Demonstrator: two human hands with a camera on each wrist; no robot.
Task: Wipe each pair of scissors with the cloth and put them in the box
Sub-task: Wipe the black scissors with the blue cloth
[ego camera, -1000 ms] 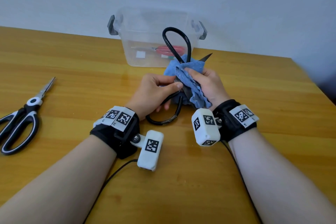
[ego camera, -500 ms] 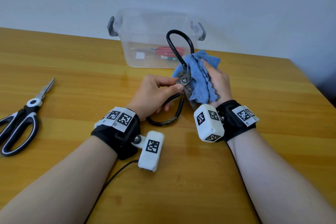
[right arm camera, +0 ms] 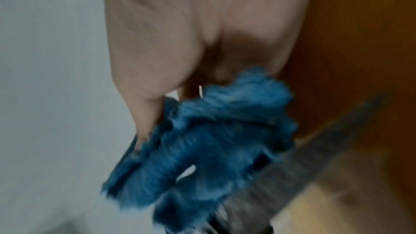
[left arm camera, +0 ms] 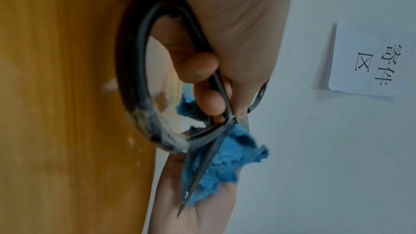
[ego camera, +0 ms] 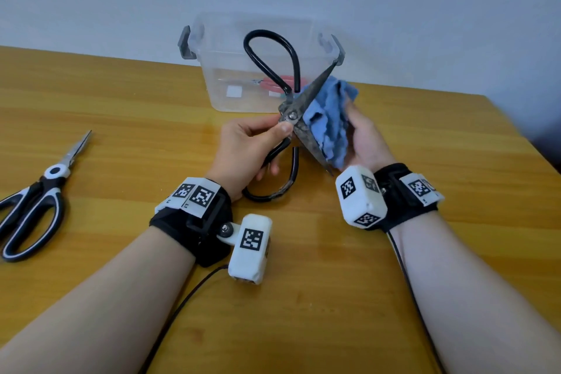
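Observation:
My left hand pinches the black-handled metal scissors near the pivot, with its lower fingers curled round one handle loop. The scissors stand spread open above the table, one loop up and one down. My right hand holds the blue cloth against the far side of both blades. The right wrist view is blurred and shows the cloth beside a blade. The clear plastic box stands just behind, with red-handled scissors inside. Black-and-white scissors lie at the left.
The wooden table ends at a pale wall behind the box. Its right edge runs diagonally near my right arm. Cables trail from both wrist cameras toward me. A paper sign hangs on the wall.
The right hand has slid the cloth off the pivot and turned palm-up, so both blades now show. The scissors have opened wider and risen a little in the left hand.

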